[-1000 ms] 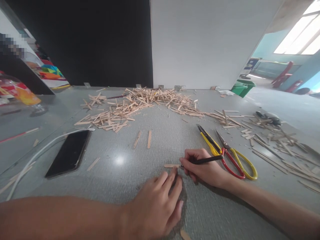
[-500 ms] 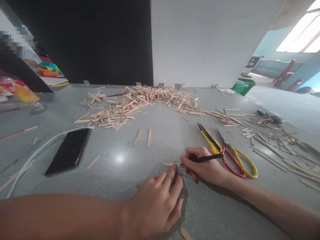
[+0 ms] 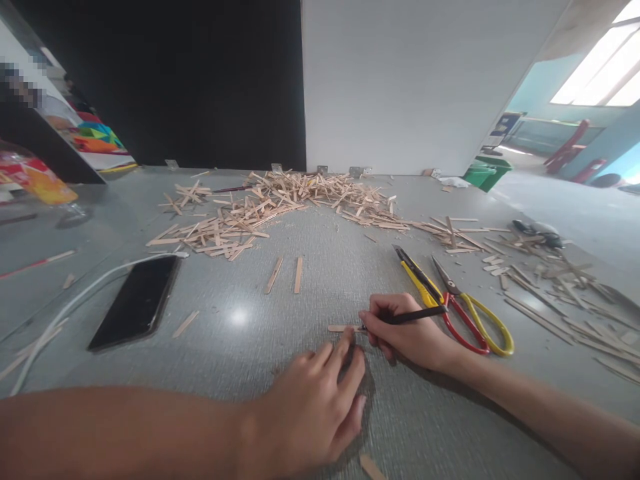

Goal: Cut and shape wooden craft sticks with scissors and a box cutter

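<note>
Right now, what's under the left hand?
A wooden stick lies at the fingertips of the left hand, one rounded end showing. Gray tabletop shows around the hand; anything beneath its palm is covered.

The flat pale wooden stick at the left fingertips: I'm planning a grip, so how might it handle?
The flat pale wooden stick is probably light, being thin and narrow; likely stiff, since it looks straight; and unlikely to roll, as it lies flat.
</note>
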`<act>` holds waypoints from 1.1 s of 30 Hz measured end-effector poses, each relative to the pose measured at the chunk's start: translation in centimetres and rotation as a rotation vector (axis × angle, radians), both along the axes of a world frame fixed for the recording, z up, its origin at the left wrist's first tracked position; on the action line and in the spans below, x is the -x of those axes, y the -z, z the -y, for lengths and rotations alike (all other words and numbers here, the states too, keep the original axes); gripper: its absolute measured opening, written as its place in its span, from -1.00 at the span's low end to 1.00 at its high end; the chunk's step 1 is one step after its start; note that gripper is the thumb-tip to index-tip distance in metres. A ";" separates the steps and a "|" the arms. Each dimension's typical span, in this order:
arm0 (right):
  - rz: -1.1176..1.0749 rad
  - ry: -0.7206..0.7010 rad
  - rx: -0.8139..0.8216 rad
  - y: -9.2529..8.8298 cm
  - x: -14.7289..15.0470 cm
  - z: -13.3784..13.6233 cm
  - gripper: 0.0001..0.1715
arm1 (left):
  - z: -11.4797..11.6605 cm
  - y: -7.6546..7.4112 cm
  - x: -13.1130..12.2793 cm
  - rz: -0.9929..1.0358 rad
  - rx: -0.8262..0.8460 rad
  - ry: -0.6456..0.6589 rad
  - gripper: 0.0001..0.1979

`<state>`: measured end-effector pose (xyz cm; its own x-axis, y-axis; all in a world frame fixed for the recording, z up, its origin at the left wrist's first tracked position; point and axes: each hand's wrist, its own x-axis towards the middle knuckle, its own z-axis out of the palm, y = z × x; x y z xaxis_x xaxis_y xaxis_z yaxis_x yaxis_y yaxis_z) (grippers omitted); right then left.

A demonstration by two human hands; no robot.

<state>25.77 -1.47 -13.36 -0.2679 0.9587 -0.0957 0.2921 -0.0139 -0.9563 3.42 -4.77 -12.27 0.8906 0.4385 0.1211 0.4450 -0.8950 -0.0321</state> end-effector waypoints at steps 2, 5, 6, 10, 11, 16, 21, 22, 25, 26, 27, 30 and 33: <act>0.004 0.000 -0.005 0.0 0.0 0.0 -0.59 | 0.0 -0.1 0.0 -0.007 0.006 -0.003 -0.49; 0.008 -0.001 -0.015 0.0 0.0 0.0 -0.58 | 0.1 -0.2 0.1 -0.016 0.015 -0.003 -0.49; 0.009 -0.002 -0.017 0.0 0.0 0.0 -0.58 | 0.1 -0.2 0.0 -0.016 0.016 -0.002 -0.49; 0.011 -0.011 -0.021 0.0 0.0 0.0 -0.57 | 0.1 -0.2 0.0 -0.006 0.010 0.002 -0.50; 0.010 -0.012 -0.022 0.1 0.0 0.0 -0.56 | 0.0 -0.2 0.0 -0.005 0.010 -0.002 -0.50; -0.006 -0.016 -0.016 0.1 0.0 0.0 -0.56 | 0.0 0.0 0.0 -0.011 0.018 -0.008 -0.49; -0.043 -0.007 0.003 0.0 0.1 0.1 -0.56 | 0.1 -0.1 0.0 0.001 0.020 -0.002 -0.49; -0.055 -0.002 0.012 0.0 0.1 0.0 -0.56 | 0.1 -0.1 0.0 0.001 0.019 0.000 -0.49; -0.112 0.045 0.047 -0.2 -0.2 -0.3 -0.54 | 0.1 -0.1 0.1 -0.001 0.022 -0.003 -0.50; -0.138 0.075 0.057 -0.2 -0.4 -0.5 -0.52 | 0.0 -0.1 0.1 -0.002 0.023 -0.004 -0.50; -0.169 0.108 0.068 -0.2 -0.5 -0.7 -0.51 | 0.0 -0.1 0.1 -0.002 0.023 -0.005 -0.50; -0.266 0.187 0.090 -0.1 -0.9 -1.3 -0.54 | 0.0 -0.1 0.1 -0.017 0.015 -0.006 -0.50; -0.322 0.191 0.080 0.1 -1.0 -1.5 -0.54 | 0.2 -0.1 0.0 -0.026 0.010 -0.009 -0.50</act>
